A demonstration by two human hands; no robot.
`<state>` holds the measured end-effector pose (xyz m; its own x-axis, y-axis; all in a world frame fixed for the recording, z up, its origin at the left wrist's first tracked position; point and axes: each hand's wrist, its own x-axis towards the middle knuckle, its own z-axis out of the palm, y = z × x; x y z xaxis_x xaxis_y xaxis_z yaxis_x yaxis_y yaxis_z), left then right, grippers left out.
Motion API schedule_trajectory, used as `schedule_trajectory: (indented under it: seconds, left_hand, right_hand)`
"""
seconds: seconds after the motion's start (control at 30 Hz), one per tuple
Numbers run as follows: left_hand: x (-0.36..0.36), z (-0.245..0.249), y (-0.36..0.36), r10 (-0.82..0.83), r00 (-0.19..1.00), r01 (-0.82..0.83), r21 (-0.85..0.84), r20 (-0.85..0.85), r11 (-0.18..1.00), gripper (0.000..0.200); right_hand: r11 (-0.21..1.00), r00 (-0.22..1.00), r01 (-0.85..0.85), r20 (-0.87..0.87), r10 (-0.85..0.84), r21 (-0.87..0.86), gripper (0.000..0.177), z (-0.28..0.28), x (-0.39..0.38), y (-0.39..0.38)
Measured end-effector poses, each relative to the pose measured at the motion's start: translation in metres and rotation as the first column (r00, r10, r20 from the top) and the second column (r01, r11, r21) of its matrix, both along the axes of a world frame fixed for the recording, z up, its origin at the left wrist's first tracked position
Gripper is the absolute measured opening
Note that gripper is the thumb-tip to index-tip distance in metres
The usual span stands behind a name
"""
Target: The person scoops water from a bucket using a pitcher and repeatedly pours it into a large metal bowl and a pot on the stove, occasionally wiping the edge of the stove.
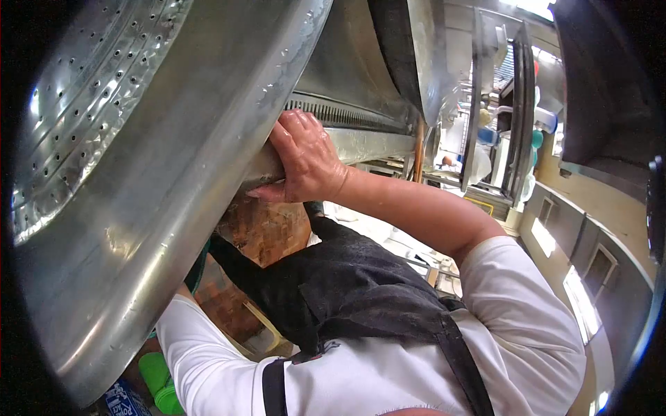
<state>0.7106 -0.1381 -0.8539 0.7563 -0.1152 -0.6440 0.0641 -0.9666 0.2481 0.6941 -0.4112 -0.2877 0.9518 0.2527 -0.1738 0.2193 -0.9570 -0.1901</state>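
My right hand (302, 156) looks wet and is wrapped round the edge of a steel counter (371, 144), its fingers over the top and its thumb below. A slotted metal strip (347, 112) runs just behind the fingers. Close in front on the left is a broad, rounded steel rim (149, 236) with water drops, beside a perforated metal panel (90, 97). My left sleeve (198, 350) passes under this rim, which hides my left hand. Part of something teal (199, 272) shows near that forearm.
Below lies a reddish-brown tiled floor (239, 319). A bright green object (158, 381) and blue printed packaging (125, 401) are at the lower left. A copper-coloured pipe (419, 149) stands beyond the counter. Metal shelving (517, 125) with assorted containers is at the right.
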Motion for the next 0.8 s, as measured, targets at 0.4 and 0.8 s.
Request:
schedule_trajectory:
  seconds: [0.4,0.8]
  left_hand:
    - [-0.031,0.047,0.028,0.051,0.998,-0.054,-0.142,-0.030,0.988,0.054]
    - [-0.118,0.245,0.085,0.455,0.891,-0.395,-0.483,0.007,0.781,0.050]
  right_hand:
    - [0.987,0.997,0.074,0.005,-0.074,-0.142,0.114,0.002,-0.008,0.008]
    - [0.996,0.996,0.078,0.051,-0.076,-0.052,0.095,0.019,-0.012,0.016]
